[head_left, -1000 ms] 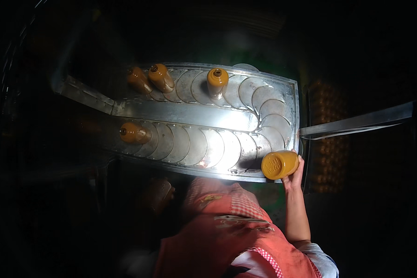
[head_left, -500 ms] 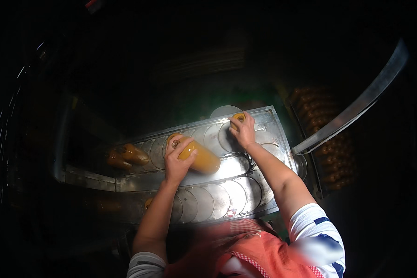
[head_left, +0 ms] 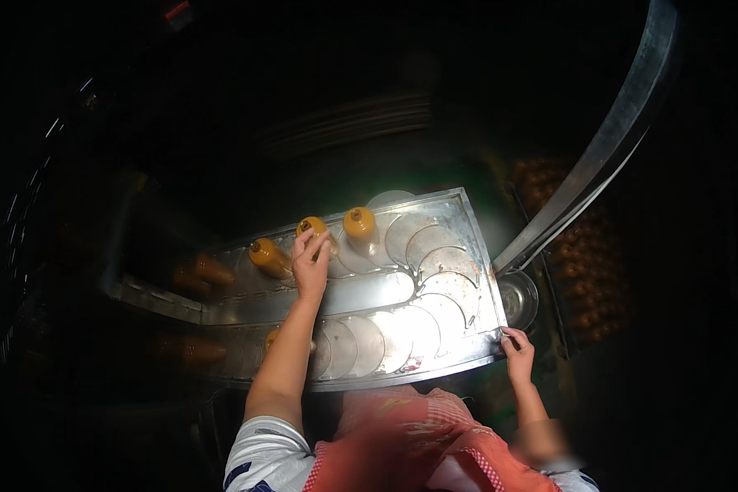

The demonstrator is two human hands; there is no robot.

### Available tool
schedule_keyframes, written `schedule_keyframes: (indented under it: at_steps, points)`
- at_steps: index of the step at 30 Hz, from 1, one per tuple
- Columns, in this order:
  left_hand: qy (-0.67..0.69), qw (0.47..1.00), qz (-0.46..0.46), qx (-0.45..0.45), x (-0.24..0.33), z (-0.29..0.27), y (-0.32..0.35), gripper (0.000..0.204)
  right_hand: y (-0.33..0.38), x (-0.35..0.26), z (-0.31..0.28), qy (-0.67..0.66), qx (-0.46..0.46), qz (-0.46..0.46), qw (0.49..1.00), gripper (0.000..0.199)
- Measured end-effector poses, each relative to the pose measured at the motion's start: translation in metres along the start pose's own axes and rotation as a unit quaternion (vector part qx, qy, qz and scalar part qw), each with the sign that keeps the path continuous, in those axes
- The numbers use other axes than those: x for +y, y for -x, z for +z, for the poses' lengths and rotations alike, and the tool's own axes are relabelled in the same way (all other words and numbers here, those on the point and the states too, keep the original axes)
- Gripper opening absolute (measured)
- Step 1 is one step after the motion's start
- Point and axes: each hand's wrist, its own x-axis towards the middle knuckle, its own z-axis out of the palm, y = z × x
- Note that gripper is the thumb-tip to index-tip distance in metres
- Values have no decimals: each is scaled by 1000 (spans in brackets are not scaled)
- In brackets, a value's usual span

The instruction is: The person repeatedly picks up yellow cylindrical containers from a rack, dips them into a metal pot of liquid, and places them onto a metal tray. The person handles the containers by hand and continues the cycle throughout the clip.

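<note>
On the far lane [head_left: 398, 239], the left hand [head_left: 310, 264] overlaps an orange bottle [head_left: 307, 224], clamping unconfirmed; upright handling advised. Right hand [head_left: 517, 354]: grip unclear.

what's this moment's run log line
left hand: at orange bottle; right hand: at conveyor rim; second bottle: upright, right of left hand

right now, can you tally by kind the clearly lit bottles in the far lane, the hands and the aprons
Glossy orange bottles lit in the far lane of the U-shaped metal conveyor: 3
Bare hands: 2
Red cloth apron: 1
Total: 6
Dim shapes at left are too dark to count.
</note>
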Motion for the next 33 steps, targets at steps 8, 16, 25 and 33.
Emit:
schedule_keyframes:
  at_steps: [8,16,25,33]
  points:
    - [259,906,-117,-313,179,84,145,18,60,54,-144,-91,107,157,978,25]
    - [274,804,-119,-515,288,200,178,19,-43,62,-187,-182,41,101,977,25]
    - [167,779,-151,-585,313,449,186,27,22,216,-315,-175,157,229,945,27]
    - [14,653,143,-744,351,686,247,43,-30,274,-401,-21,177,360,916,56]
